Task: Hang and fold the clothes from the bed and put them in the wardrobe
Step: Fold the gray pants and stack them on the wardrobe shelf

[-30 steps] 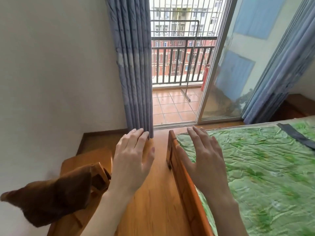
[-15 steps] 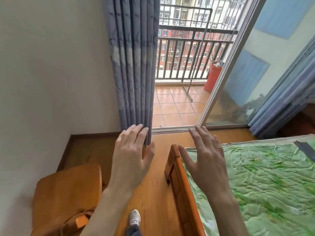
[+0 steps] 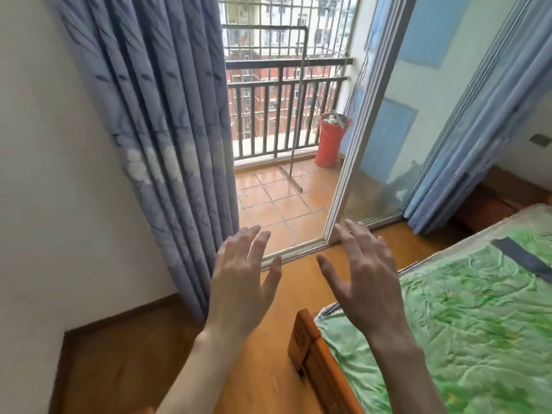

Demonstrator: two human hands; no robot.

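My left hand [image 3: 242, 282] and my right hand [image 3: 363, 279] are held out in front of me, palms down, fingers spread, holding nothing. The bed [image 3: 448, 324] with its green patterned cover fills the lower right, and its wooden frame corner [image 3: 301, 339] sits just below my right hand. A dark grey strip of cloth [image 3: 522, 258] lies on the cover at the right edge. No wardrobe is in view.
A blue-grey curtain [image 3: 167, 130] hangs at the left by the white wall [image 3: 53, 174]. The sliding glass door [image 3: 388, 130] stands open onto a tiled balcony with a railing [image 3: 283, 85] and a red bucket [image 3: 330, 141]. Wooden floor [image 3: 149, 354] lies between wall and bed.
The view has swung up and to the right. The wooden chair and brown garment at lower left have dropped out of sight, and both hands have lifted away from the bed frame.
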